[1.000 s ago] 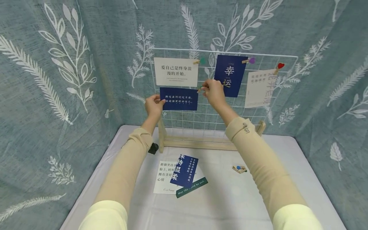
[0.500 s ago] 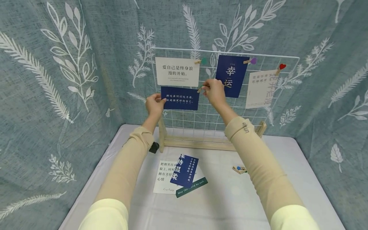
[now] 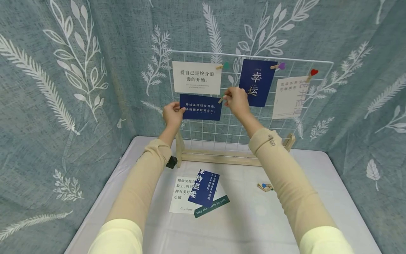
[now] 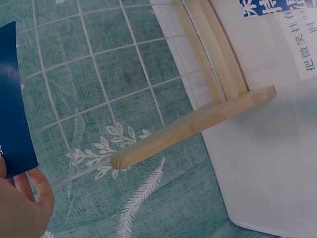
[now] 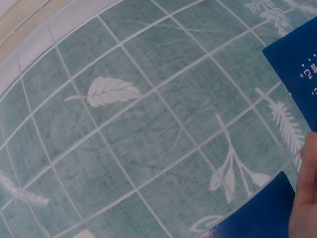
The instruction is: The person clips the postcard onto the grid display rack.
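A navy card (image 3: pixel 201 107) with white Chinese lettering lies against the white wire grid (image 3: pixel 234 132), just below a white card (image 3: pixel 197 77). My left hand (image 3: pixel 172 114) pinches its left edge between thumb and fingers; the left wrist view shows the same hand (image 4: pixel 25 203) at the card's edge. At the card's upper right corner, my right hand (image 3: pixel 237 100) pinches a small wooden clothespin (image 3: pixel 220 100), mostly hidden by the fingers. Whether the clothespin bites on the card cannot be seen. Only the edge of the right hand (image 5: pixel 306 193) shows in the right wrist view.
Clothespins with hearts hold a navy card (image 3: pixel 258 83) and another white card (image 3: pixel 288 98) on the grid. A wooden base (image 3: pixel 219 157) supports it. On the table lie a navy card (image 3: pixel 204 187), a white card (image 3: pixel 179 204), a green strip (image 3: pixel 211 206) and loose clothespins (image 3: pixel 264 187).
Both hands keep their grips on the navy card and clothespin. The whole scene shifts slightly in the head view; otherwise little differs.
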Available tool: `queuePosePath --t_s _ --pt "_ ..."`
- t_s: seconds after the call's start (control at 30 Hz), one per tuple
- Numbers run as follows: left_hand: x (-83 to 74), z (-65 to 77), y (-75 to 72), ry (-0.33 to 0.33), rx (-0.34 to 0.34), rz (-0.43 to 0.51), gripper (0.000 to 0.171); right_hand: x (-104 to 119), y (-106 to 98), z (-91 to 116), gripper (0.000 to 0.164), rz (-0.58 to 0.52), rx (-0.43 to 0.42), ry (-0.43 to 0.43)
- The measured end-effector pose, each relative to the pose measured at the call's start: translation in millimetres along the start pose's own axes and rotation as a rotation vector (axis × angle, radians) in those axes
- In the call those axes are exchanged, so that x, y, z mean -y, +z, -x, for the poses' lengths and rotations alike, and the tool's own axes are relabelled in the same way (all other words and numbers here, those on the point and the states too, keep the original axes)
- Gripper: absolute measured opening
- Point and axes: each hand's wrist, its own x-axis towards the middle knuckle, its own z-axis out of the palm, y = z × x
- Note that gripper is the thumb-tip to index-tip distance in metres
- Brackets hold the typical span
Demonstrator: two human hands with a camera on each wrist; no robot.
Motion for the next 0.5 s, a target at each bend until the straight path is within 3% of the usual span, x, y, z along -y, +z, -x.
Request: queuePosePath --t_s 0.23,0.27,0.3,0.37,0.5 --pt "11.0 -7.1 0.3 -0.029 0.02 0.004 0.026 1 2 0 0.023 0.086 0.057 -0.06" --pt "10.9 -6.3 -0.7 -0.024 0.032 0.015 0.025 1 2 0 0.023 0.088 0.055 -0.059" --pt "23.4 -16.0 3.7 0.005 0.024 0.047 0.024 1 2 0 0.023 0.09 0.051 -0.055" --pt "31.6 -23.0 6.0 0.013 0.026 0.048 0.025 2 2 -2 0.024 0.091 0.054 -0.043" --pt "33.7 -26.7 11.1 -0.002 0.016 0.012 0.029 0 1 -2 0.025 0.098 0.07 -0.023"
